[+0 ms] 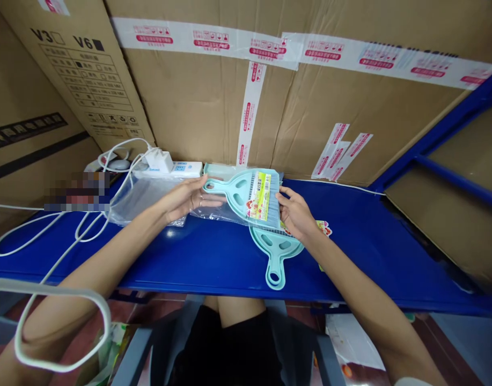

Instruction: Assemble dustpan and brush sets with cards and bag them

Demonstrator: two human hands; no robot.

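Above the table I hold a mint-green hand brush and dustpan set (235,193), its handle pointing left. My left hand (189,198) pinches the looped end of the handle, with its other fingers stretched beneath. At the bristle end, my right hand (296,212) grips the edge. A yellow and white label card (262,195) lies across the grey bristles. Just below, a second brush and dustpan set (276,249) rests on the table with its handle toward me; my right hand partly covers it. Clear plastic bags (149,201) lie behind and below my left hand.
Cardboard boxes (205,96) stand along the back of the blue table (197,262). A white power strip (188,169) with a plugged-in adapter (159,160) sits at the back left. White cable (74,295) loops over the left side. A blue metal frame (434,134) rises at the right.
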